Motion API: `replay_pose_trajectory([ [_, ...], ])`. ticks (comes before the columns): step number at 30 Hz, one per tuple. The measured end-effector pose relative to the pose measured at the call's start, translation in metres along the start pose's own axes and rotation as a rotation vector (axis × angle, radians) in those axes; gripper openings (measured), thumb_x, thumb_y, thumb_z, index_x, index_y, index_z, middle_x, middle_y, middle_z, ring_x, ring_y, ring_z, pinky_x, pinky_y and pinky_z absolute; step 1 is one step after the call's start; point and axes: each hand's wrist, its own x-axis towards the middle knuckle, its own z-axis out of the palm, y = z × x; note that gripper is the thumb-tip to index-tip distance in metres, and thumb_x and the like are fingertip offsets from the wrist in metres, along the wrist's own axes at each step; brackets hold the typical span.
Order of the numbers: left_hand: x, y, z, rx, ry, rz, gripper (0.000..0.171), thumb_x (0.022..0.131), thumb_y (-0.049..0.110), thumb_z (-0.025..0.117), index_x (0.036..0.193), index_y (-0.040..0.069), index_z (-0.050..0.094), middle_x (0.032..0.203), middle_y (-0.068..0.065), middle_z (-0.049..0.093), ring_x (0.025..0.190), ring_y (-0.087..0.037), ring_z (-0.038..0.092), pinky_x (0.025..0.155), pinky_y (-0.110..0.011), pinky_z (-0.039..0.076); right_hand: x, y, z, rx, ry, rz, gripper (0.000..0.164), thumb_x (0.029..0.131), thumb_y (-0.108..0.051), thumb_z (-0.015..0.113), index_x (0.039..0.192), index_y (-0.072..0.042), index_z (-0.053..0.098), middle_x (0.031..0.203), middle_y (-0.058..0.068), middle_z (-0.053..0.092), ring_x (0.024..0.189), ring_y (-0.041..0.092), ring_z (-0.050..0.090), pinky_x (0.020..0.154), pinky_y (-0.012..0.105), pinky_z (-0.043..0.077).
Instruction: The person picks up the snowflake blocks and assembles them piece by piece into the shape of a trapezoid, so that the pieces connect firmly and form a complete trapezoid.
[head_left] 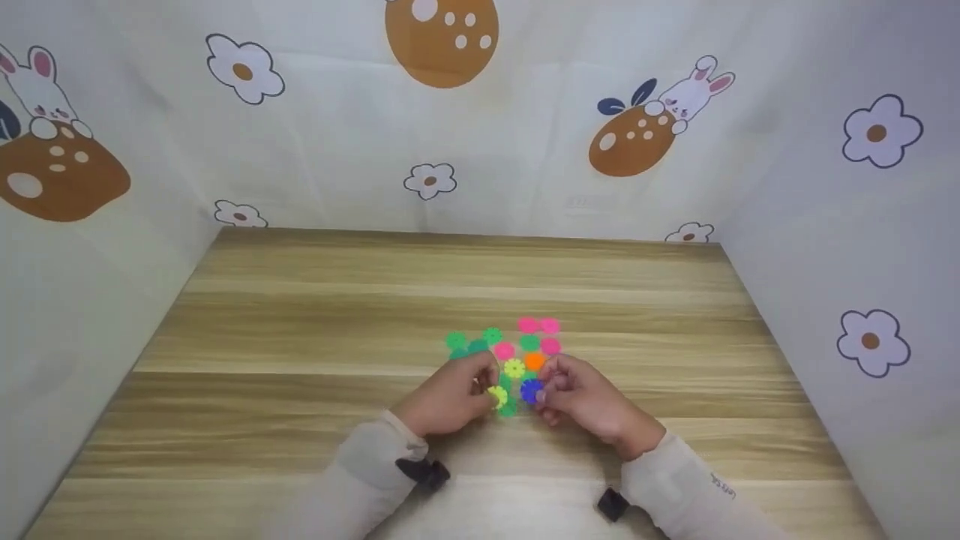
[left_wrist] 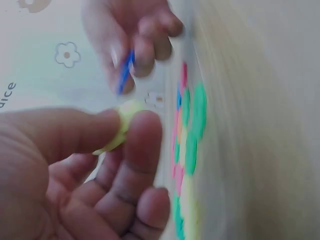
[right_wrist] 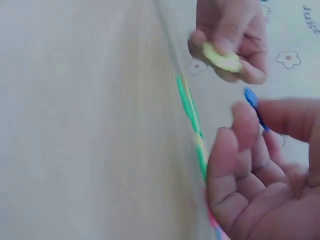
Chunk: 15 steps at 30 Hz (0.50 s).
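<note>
And here's the yellow disc (head_left: pixel 500 396), up off the surface (head_left: pixel 300 322), near the blue disc (head_left: pixel 531 391) but apart from it; the left hand (head_left: pixel 450 395) has its grip narrow, pinching the yellow one between thumb and fingers; the right hand (head_left: pixel 596 399) pinches the blue one, its grip just as narrow; around and beyond them, flat on the wood-grain surface, lies a cluster: another yellow piece (head_left: pixel 514 368), an orange piece (head_left: pixel 535 361), pink pieces (head_left: pixel 504 350), green pieces (head_left: pixel 455 340); pale sleeves (head_left: pixel 382 450) reach in; behind, a bunny-and-flower backdrop (head_left: pixel 337 142)!
</note>
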Motion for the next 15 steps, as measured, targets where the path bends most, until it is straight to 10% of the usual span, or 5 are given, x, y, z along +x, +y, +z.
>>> replay_pose_trajectory([
  [9,0.004,-0.005,0.022,-0.489,0.193,-0.080,0.017,0.095,-0.006,0.061,0.106,0.002,0.051,0.097,-0.006,0.050,0.076,-0.018,0.067,0.073,-0.034,0.060,0.002,0.014,0.008,0.400,0.037,0.035,0.034,0.098,0.001,0.062,0.130,-0.010,0.058,0.088,0.003,0.066,0.070,0.012,0.062,0.069,0.029,0.061],
  [15,0.006,-0.013,0.033,-0.609,0.230,-0.085,0.021,0.093,-0.008,0.059,0.112,-0.001,0.052,0.099,-0.006,0.052,0.083,-0.017,0.063,0.081,-0.033,0.061,0.002,0.023,0.010,0.488,0.000,0.005,0.035,0.098,0.003,0.061,0.128,-0.015,0.060,0.092,0.001,0.065,0.072,0.011,0.061,0.071,0.029,0.062],
])
